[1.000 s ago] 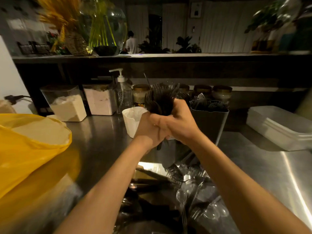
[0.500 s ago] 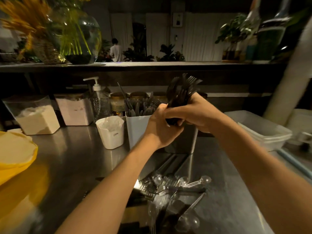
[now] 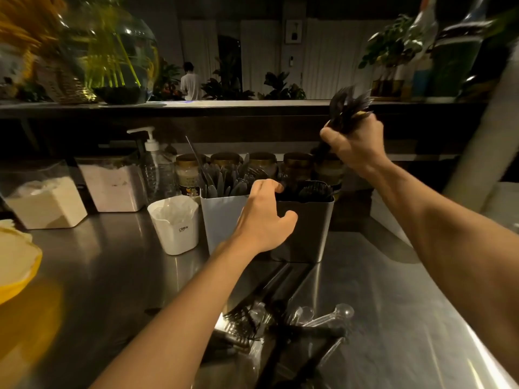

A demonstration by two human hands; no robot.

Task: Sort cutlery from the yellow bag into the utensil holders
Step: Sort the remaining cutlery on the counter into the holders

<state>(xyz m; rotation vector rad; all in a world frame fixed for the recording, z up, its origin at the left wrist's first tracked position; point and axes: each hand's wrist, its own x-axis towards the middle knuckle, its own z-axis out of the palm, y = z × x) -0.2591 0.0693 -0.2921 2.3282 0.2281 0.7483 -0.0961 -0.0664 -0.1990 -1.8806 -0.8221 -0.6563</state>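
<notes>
The right hand (image 3: 354, 143) is clenched tight round a bunch of black forks (image 3: 347, 106), held up high, well above the holders, tines up and blurred. The left hand (image 3: 262, 219) grips the near left corner of the dark holder (image 3: 307, 231), fingers hooked over its rim, thumb on the front; more forks stand inside. Touching it on the left is a pale holder (image 3: 222, 223) full of grey knives (image 3: 224, 182), then a white cup (image 3: 175, 230). All stand on a steel counter (image 3: 98, 276), with loose cutlery (image 3: 283, 322) heaped near the person, dark and clear pieces too tangled to count. The yellow bag (image 3: 16, 266) lies far left, cut off by the edge. Behind are powder tubs (image 3: 46, 204), a pump bottle (image 3: 154, 164) and jars (image 3: 224, 160); on the shelf above, a glass bowl (image 3: 118, 51). A person (image 3: 191, 82) stands in the dim room beyond.
</notes>
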